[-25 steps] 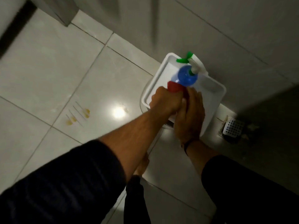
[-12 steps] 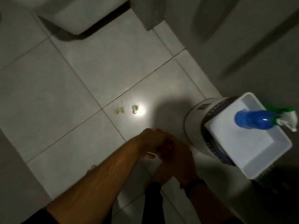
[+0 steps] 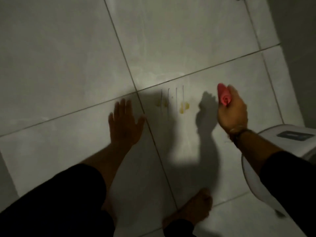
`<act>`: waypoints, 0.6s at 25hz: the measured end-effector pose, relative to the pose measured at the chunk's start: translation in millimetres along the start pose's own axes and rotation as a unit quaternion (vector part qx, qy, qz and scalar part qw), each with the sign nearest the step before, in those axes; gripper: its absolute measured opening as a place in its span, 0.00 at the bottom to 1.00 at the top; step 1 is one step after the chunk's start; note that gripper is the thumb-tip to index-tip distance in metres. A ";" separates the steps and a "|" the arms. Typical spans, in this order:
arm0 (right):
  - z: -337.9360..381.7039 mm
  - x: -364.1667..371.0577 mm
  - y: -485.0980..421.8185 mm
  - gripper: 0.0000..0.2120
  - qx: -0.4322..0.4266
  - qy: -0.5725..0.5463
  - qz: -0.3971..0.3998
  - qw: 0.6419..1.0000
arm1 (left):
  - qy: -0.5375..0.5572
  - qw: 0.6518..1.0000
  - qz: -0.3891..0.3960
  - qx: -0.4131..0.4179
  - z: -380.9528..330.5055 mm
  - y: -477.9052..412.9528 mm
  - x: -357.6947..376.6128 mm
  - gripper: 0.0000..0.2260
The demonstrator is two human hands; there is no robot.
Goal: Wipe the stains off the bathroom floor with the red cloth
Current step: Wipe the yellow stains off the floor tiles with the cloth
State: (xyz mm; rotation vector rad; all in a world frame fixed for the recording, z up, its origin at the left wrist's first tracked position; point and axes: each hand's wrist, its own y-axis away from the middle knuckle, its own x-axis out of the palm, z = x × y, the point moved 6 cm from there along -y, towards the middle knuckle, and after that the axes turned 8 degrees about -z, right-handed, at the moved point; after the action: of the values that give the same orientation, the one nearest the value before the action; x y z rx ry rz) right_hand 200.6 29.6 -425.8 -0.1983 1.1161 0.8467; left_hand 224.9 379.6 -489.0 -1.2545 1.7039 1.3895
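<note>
Yellow stains (image 3: 183,106) and thin dark streaks (image 3: 172,98) mark the pale floor tile (image 3: 171,48) in the middle of the view. A second, fainter yellow stain (image 3: 161,103) lies just left of them. My right hand (image 3: 233,111) hovers to the right of the stains, shut on a bunched red cloth (image 3: 224,97) that sticks out above my fingers. My left hand (image 3: 124,123) is spread flat on the floor left of the stains, fingers apart, holding nothing.
A white round container (image 3: 290,134) with a dark label stands at the right edge, under my right forearm. My bare foot (image 3: 193,211) rests on the tile below the stains. A grey wall (image 3: 297,48) runs along the right side.
The view has swung down onto the stains. My hands have separated: the left went down flat on the floor, the right carried the red cloth to the right of the stains. The tray and spray bottle left the view.
</note>
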 end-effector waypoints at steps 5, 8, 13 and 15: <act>7.6 111.3 -47.9 0.35 -0.123 0.113 0.043 0.985 | -0.079 0.985 -0.092 0.120 45.5 -57.0 69.0 0.35; 12.8 161.0 -44.7 0.37 -0.220 0.170 0.049 0.959 | -0.099 0.969 -0.159 0.163 65.2 -64.8 85.6 0.34; 64.0 200.7 -57.6 0.40 -0.260 0.161 -0.037 0.951 | -0.096 0.958 -0.196 0.183 66.4 -69.8 95.8 0.33; 96.7 227.4 -31.2 0.39 -0.327 0.175 -0.044 0.928 | -0.102 0.957 -0.200 0.185 67.4 -70.6 95.2 0.33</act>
State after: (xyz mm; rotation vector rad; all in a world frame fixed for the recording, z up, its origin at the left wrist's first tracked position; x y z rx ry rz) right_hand 329.5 173.5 -583.0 -0.9799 1.1061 1.1092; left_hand 247.1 415.9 -618.5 -1.1178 1.3895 0.8785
